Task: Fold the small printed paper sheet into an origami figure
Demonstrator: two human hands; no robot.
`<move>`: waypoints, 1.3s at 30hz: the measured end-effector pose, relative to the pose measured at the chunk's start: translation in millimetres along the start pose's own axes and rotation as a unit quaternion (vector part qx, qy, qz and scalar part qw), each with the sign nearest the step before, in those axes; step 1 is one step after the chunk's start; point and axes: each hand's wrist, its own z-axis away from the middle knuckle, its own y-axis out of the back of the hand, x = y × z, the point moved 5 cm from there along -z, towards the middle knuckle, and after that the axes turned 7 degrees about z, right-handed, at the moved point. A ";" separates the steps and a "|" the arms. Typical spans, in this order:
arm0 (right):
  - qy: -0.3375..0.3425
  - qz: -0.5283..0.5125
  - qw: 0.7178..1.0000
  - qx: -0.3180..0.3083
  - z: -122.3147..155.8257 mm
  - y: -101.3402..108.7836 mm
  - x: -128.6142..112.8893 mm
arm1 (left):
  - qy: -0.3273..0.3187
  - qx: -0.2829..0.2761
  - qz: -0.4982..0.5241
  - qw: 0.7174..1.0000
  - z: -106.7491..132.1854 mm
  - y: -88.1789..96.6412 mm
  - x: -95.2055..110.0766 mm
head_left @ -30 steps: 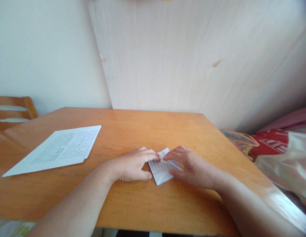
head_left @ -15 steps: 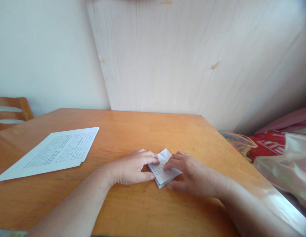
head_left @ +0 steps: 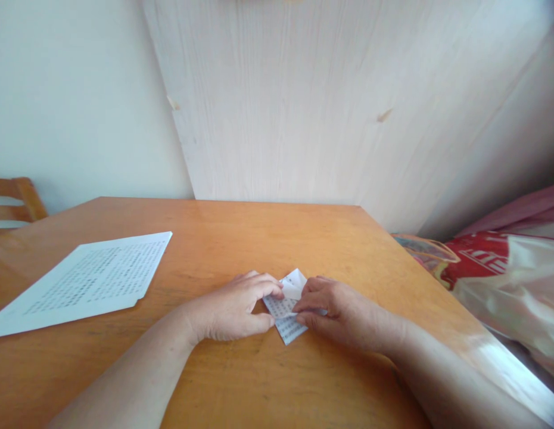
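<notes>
A small folded paper [head_left: 291, 332] with printed characters lies on the wooden table. Its near flap is lifted, and printed rows show under it. My right hand [head_left: 337, 307] pinches this flap between thumb and fingers at the paper's right side. On the left edge rests my left hand [head_left: 241, 307], its fingertips over the paper and its thumb at the near left edge, steadying it. The fingers partly cover both sides of the paper.
Printed sheets [head_left: 102, 277] lie at the left of the wooden table [head_left: 241, 232]. A wooden chair [head_left: 24, 199] stands beyond the left edge. A pale panel [head_left: 277, 119] rises behind the table. Red and whitish plastic bags [head_left: 518, 286] sit past the right edge.
My right hand has gone from lying on the paper to pinching its flap, which is now raised, baring more print. The view has shifted slightly to the right.
</notes>
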 end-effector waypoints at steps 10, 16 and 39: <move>-0.066 -0.025 0.997 0.027 -7.7 -18.8 19.5 | 0.043 0.062 -0.022 0.997 -6.8 -6.1 3.8; -0.139 -0.017 0.990 -0.001 3.3 -7.3 26.1 | 0.039 0.060 -0.041 0.997 -8.3 -9.6 4.2; -0.220 -0.066 0.971 -0.073 19.2 11.6 48.6 | 0.050 0.074 -0.014 0.996 -12.2 -12.4 -1.3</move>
